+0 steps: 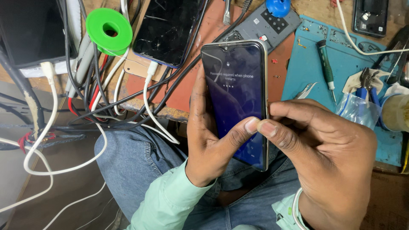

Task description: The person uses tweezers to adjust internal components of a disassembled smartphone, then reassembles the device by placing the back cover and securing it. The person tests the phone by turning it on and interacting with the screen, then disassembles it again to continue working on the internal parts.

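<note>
A dark smartphone (233, 85) with a lit blue lock screen stands upright in my left hand (208, 140), which wraps its left edge and back; the left thumb rests on the lower screen. My right hand (328, 157) comes in from the right, its thumb and forefinger pinching the phone's right edge near the lower screen. Both hands are above my lap in blue jeans (140, 162), just in front of the workbench edge.
On the bench lie a cracked black phone (168, 30) with a white cable (149, 89), a green tape spool (109, 30), a grey phone frame (266, 27), a green-handled screwdriver (326, 68) on a blue mat (306, 64), and pliers (368, 83). Tangled cables (85, 85) hang at left.
</note>
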